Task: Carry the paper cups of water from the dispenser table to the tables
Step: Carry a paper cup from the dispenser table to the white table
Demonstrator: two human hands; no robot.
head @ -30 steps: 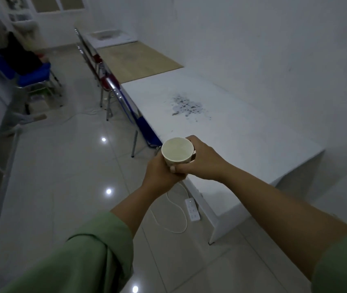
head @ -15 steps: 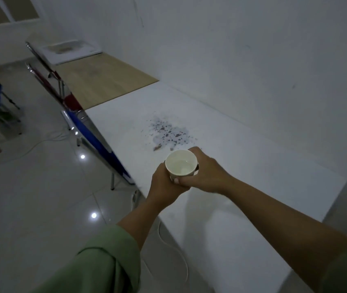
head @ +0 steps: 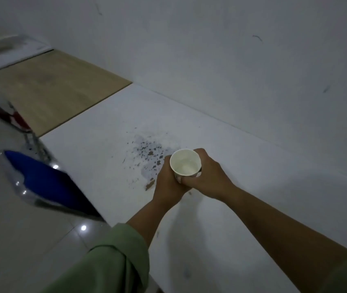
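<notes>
The person holds one paper cup [head: 185, 165] over the white table [head: 253, 187], just beside the dark stain [head: 147, 153] on its top. The cup stands upright and its water looks level. Two hands are probably used so the soft cup stays steady and nothing spills.

The left hand [head: 168, 185] is wrapped around the lower part of the cup on the side away from the wall. The right hand [head: 206, 176] is closed around the side nearer the wall. Both hands touch each other under the rim. The cup's bottom is hidden, so whether it rests on the table cannot be told. A blue chair [head: 47, 182] sits at the table's edge, past the stain from the cup.
</notes>
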